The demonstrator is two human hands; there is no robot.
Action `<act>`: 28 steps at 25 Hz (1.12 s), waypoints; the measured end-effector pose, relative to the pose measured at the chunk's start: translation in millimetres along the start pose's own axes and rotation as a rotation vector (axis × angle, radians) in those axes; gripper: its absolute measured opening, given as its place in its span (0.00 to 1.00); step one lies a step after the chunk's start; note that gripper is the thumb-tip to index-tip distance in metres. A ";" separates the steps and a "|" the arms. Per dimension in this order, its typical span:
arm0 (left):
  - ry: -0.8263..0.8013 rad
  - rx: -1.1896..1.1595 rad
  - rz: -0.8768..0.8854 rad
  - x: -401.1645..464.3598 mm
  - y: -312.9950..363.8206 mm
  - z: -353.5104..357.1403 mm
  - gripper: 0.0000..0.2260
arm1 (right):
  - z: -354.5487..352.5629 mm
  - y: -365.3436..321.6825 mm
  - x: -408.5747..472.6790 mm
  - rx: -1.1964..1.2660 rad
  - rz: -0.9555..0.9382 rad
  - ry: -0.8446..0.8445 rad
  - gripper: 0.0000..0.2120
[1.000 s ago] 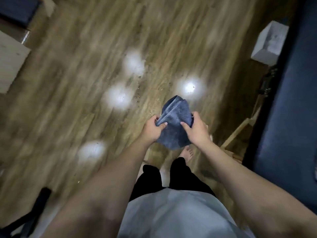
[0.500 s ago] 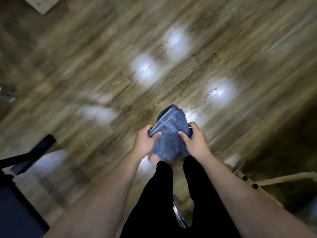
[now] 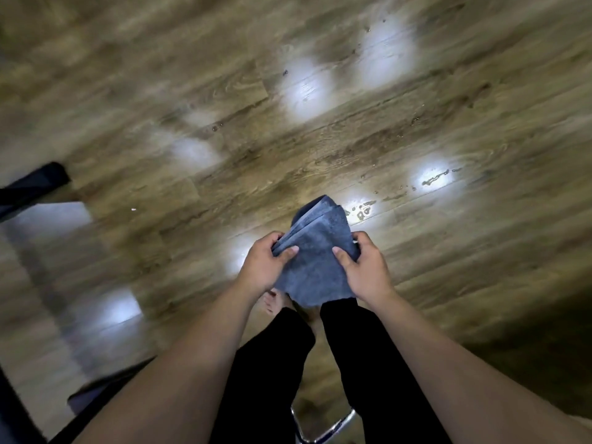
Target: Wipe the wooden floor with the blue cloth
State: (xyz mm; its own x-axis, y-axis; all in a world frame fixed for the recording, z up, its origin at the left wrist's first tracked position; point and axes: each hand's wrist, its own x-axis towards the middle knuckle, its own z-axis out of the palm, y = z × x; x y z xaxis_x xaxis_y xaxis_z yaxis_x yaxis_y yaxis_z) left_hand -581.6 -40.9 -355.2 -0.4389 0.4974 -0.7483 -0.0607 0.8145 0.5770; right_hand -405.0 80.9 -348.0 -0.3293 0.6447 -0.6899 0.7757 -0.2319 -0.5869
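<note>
— Cloth position? 
— The blue cloth (image 3: 315, 254) hangs folded between both hands, long axis pointing away. Left hand (image 3: 267, 265) and right hand (image 3: 365, 270) each pinch one side.
— And the wooden floor (image 3: 224, 129)?
— Below and ahead; wet spots (image 3: 363, 211), probably, lie nearer the right hand.

This looks like a room in a home: a shiny wooden floor (image 3: 224, 91), a bare foot (image 3: 275, 304) on it, lamp light glowing.
</note>
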 end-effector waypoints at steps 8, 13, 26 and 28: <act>-0.125 -0.016 -0.051 125.7 -89.6 23.1 0.05 | 90.3 79.8 113.2 -0.027 0.019 0.005 0.10; -0.090 0.024 -0.018 208.3 -137.5 0.4 0.04 | 153.7 92.1 191.9 -0.028 -0.058 -0.021 0.09; 0.333 0.669 0.180 304.0 -218.0 -6.3 0.37 | 235.0 99.6 272.1 -0.882 -0.489 0.208 0.39; 0.417 0.617 0.167 307.8 -240.7 -12.3 0.39 | 256.9 99.4 268.7 -0.946 -0.510 0.099 0.50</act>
State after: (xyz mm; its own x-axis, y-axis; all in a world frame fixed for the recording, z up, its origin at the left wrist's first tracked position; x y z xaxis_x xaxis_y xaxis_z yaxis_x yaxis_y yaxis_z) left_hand -713.2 -87.6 -720.4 -0.7079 0.5744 -0.4111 0.4942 0.8186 0.2927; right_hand -554.7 43.9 -700.6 -0.7192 0.5721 -0.3943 0.6747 0.7104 -0.2000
